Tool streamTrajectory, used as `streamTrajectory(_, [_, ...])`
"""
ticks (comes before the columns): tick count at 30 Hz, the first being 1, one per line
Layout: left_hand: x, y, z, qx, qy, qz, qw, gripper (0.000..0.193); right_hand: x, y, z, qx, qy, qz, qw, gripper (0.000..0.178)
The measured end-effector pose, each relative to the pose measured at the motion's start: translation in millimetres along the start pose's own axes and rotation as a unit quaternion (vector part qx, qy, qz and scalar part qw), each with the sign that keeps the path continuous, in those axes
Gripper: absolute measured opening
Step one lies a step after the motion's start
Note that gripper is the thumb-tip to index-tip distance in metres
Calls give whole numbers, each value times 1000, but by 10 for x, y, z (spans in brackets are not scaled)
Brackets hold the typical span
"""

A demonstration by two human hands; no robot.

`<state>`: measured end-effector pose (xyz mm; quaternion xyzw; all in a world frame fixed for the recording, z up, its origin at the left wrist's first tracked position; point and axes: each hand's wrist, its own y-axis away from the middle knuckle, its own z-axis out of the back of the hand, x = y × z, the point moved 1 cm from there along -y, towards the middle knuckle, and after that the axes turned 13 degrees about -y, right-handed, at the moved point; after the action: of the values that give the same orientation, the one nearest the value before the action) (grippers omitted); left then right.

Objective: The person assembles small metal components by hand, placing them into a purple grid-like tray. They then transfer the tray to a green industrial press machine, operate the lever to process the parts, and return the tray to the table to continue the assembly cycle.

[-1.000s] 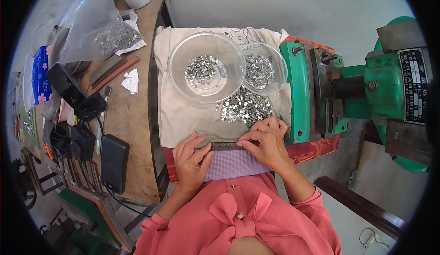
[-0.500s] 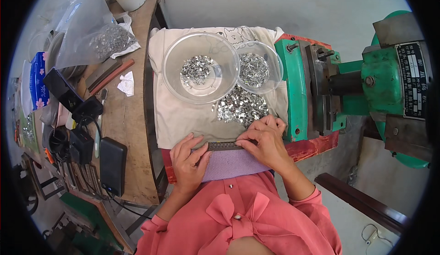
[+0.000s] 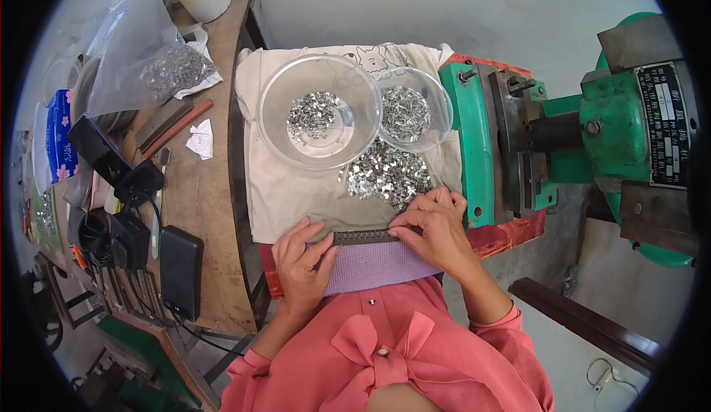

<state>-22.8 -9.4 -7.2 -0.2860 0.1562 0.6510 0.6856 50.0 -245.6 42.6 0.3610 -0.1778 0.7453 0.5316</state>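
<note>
A dark narrow bar with a row of small slots [image 3: 363, 237] lies across the near edge of the cloth, in front of a purple woven pad [image 3: 378, 266]. My left hand [image 3: 300, 258] holds the bar's left end between thumb and fingers. At the other end my right hand [image 3: 437, 228] is closed, thumb and forefinger pinched together against the bar; any small piece between them is hidden. Just beyond lies a loose pile of small shiny metal pieces [image 3: 389, 173]. Behind it stand a large clear plastic tub [image 3: 270, 142] and a smaller clear tub [image 3: 443, 105], both containing metal pieces.
A green machine press [image 3: 463, 145] stands close on the right. On the left, a wooden table [image 3: 222, 264] carries a black power bank [image 3: 181, 273], cables, a phone [image 3: 100, 149] and a plastic bag of metal pieces [image 3: 174, 71]. Beige cloth [image 3: 285, 205] covers the work surface.
My right hand has slid a little to the right along the bar, baring more slots. The yellowish spot on the bar no longer shows. My left hand keeps its hold.
</note>
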Motion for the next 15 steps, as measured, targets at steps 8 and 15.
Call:
streamTrajectory(8, [16, 10, -7, 8, 11, -2, 1000, 26, 96, -88, 8, 0, -31, -3, 1000, 10])
streamTrajectory(15, [20, 14, -4, 5, 15, -1, 1000, 27, 253, -281, -323, -6, -70, 48, 996, 13])
